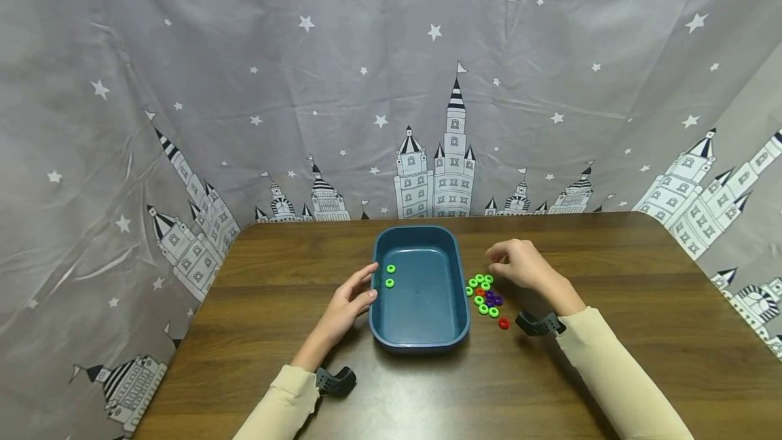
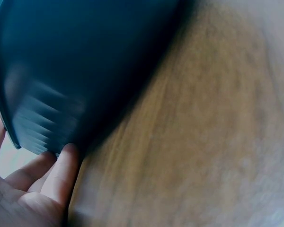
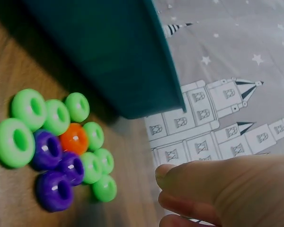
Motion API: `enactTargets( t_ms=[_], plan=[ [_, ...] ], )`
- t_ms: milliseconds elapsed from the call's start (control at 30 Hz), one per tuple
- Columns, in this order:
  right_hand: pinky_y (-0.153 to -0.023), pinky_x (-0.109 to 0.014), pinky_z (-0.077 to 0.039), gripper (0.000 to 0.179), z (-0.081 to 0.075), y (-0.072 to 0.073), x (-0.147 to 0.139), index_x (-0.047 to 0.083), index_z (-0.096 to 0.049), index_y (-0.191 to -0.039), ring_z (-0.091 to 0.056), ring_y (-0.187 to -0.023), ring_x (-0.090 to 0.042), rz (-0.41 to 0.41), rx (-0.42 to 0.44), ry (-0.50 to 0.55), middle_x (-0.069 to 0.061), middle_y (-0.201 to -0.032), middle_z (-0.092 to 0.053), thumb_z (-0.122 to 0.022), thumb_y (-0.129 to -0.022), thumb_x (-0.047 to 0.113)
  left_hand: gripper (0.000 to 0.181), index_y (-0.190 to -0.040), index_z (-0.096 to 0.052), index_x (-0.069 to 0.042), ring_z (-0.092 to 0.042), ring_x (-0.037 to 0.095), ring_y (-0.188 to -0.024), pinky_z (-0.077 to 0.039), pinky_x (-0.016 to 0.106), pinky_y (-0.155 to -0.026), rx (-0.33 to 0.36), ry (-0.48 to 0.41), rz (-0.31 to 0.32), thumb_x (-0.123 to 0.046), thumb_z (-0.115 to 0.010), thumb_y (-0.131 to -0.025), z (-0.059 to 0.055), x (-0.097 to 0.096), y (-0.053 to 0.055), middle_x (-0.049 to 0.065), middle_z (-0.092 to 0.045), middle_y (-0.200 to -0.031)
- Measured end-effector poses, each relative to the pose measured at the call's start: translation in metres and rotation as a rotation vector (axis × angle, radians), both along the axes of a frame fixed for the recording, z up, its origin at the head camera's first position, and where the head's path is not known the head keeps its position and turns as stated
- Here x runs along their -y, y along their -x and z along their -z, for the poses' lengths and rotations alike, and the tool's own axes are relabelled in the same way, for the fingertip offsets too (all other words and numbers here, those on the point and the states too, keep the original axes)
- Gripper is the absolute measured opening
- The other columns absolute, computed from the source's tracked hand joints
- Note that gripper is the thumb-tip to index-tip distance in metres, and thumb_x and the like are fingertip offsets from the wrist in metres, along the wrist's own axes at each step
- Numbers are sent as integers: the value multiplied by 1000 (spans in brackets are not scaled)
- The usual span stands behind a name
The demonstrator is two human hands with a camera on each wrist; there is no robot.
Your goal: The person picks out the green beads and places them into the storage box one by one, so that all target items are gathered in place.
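Observation:
A dark blue plastic bin stands on the table, two small green rings lying along its left side. My left hand rests against the bin's left side, its fingertips touching the outer wall. To the right of the bin, a loose cluster has several green rings, three purple rings and an orange ring. Slightly nearer me lies a red ring. My right hand hovers just beyond the cluster's right side, fingers loosely bent, with nothing visible between thumb and fingers.
The brown wooden table ends at a far edge just behind the bin. A grey curtain printed with castles and stars hangs behind it. Black wrist straps sit on both wrists.

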State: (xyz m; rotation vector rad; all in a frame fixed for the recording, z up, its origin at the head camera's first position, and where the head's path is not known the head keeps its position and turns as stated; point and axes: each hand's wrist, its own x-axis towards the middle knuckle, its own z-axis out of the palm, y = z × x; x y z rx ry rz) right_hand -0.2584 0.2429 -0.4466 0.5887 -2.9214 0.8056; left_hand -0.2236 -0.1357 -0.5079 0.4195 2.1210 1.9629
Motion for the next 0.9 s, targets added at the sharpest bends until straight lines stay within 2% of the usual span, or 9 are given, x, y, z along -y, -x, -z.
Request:
enactTargets(
  t_ms=[100, 300, 600, 900],
  plan=[
    [-75, -41, -60, 22, 5, -3, -3, -4, -75, -105, -73, -82, -25, 9, 8, 11, -17, -97, -78, -74, -85, 5, 59, -157, -36, -7, -48, 45, -138, -54, 37, -100, 4, -4, 1, -11, -54, -102, -1, 0, 0, 30, -41, -156],
    [-76, -40, -59, 18, 17, -8, -4, 0, -77, -101, -73, -82, -23, 5, -1, 18, -14, -97, -79, -72, -83, 3, 58, -157, -36, -6, -48, 46, -138, -54, 43, -102, -4, -4, 3, -11, -54, -102, -1, 0, -1, 31, -41, -156],
    [-76, -39, -56, 21, 29, -8, 0, 0, -77, -103, -69, -82, -21, -12, 11, 4, -12, -94, -78, -73, -82, 2, 58, -157, -36, -5, -47, 46, -139, -54, 31, -97, 13, -19, -9, -8, -53, -102, 0, 1, -2, 30, -41, -156],
    [-72, -36, -52, 23, 34, -12, 1, 1, -78, -102, -63, -79, -18, -14, -31, -12, -13, -95, -76, -73, -80, 1, 59, -157, -35, -6, -47, 46, -139, -54, 38, -101, -4, -14, 8, -10, -54, -102, 0, 1, -1, 31, -41, -156]
  ],
)
